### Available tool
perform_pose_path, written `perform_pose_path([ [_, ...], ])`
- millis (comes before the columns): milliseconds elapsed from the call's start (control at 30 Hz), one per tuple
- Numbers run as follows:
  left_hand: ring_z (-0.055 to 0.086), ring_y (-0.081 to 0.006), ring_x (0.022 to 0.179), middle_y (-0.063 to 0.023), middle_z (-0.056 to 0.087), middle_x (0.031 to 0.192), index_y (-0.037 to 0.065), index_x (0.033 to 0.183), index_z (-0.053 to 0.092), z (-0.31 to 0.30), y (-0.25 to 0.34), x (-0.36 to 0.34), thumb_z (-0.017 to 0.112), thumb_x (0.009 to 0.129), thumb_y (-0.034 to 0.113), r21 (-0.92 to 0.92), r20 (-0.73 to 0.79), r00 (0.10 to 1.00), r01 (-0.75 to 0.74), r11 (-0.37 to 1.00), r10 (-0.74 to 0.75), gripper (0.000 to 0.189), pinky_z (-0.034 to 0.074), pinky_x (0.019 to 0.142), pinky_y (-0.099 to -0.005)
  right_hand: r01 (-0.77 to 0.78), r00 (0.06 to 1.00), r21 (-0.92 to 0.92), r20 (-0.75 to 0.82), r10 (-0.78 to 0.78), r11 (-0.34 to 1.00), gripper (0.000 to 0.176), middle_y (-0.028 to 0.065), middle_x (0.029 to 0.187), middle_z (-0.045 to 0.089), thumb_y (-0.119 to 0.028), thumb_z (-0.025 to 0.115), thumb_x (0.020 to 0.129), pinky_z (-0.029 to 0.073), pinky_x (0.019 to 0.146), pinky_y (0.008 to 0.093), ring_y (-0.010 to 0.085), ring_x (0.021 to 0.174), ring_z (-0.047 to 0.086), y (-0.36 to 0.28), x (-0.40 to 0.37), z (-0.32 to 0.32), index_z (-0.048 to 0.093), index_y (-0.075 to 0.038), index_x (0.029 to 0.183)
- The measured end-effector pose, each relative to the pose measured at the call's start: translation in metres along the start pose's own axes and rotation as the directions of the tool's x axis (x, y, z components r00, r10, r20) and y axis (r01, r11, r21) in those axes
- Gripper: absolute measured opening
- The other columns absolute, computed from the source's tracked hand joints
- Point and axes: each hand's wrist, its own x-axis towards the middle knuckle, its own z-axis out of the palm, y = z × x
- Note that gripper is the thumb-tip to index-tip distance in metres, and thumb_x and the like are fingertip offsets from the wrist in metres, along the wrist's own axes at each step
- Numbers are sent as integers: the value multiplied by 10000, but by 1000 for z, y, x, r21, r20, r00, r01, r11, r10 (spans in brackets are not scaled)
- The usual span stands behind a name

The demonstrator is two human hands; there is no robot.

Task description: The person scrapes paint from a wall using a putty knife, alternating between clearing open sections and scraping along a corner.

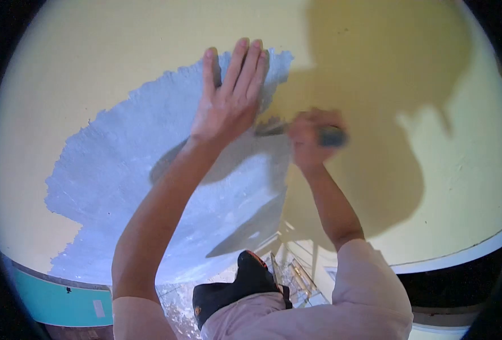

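My left hand [228, 105] lies flat with fingers stretched out, against a wall near the top edge of a bare grey patch [109, 181]. To its right, my right hand [310, 139] is wrapped round a scraper [272, 130]. The scraper's flat blade points left, touching or very close to the ragged border between the grey patch and the yellow paint [370, 187]. Its dark handle end sticks out on the right of the fist. Motion blurs this hand and the tool. The ragged paint edge runs around the patch's top and left.
Shadows of my head and arms fall across the wall. Below are a speckled floor [180, 309] and what looks like a ladder or wooden frame [302, 277]. A teal panel [58, 297] is at lower left, a white ledge [454, 256] at lower right.
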Motion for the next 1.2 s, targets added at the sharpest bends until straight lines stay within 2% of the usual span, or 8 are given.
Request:
perform_pose_path([
  [267,335,-233,1313,-84,429,1365,73,1302,447,0,1,-6,550,755,235,-92,-22,1000,-11,996,9,580,236,1018,-606,-349,936,34,72,346,937,253,31,568,462,-47,546,808,338,440,277,111,472,445,8,-64,-13,365,-119,646],
  [467,275,-265,1339,-147,358,1397,72,1390,301,-21,47,-48,371,928,170,-513,61,982,185,838,-180,477,75,1128,-479,-822,205,494,-208,956,284,236,17,539,412,-166,608,809,362,426,291,118,456,416,8,-184,-93,391,-138,721],
  [600,424,-353,1208,-228,455,1281,5,1334,336,-116,161,-182,636,829,266,-849,495,810,528,24,-314,643,308,1025,-403,-618,-33,786,-25,999,-1,239,17,544,394,-261,556,840,366,446,304,143,444,389,25,-298,-167,403,-119,724],
  [700,367,-281,1277,-205,401,1339,5,1332,377,-234,265,-283,504,874,228,-513,447,704,707,-487,552,525,274,1046,-407,-477,-192,879,-122,974,17,278,18,559,386,-314,513,863,366,469,302,155,466,388,18,-340,-176,391,-111,716],
  [800,405,-246,1229,-142,444,1308,45,1330,370,-214,225,-257,495,906,281,172,573,265,886,-430,775,501,289,1038,-381,-576,-366,799,-443,818,175,310,23,571,377,-334,504,867,381,494,312,167,490,390,18,-362,-176,365,-111,703],
  [900,460,-264,1188,-152,471,1297,51,1296,419,-155,242,-321,490,902,277,-720,684,701,603,343,202,459,306,1026,-408,-663,-393,734,-507,767,145,340,26,558,354,-337,510,863,390,482,324,171,471,364,13,-392,-168,343,-102,683],
  [1100,378,-296,1261,-169,422,1355,40,1281,453,-220,227,-299,431,917,275,-808,243,861,435,-399,446,434,267,1040,-469,-639,-392,768,-368,843,38,275,13,542,348,-337,475,865,369,493,328,173,464,377,7,-394,-148,360,-136,718],
  [1200,322,-329,1292,-218,400,1354,12,1301,423,-163,225,-357,421,920,307,-762,647,693,573,302,319,482,224,1063,-468,-606,-273,796,-205,940,-2,257,13,544,349,-328,482,857,369,492,328,174,465,379,-5,-385,-160,365,-137,731],
])
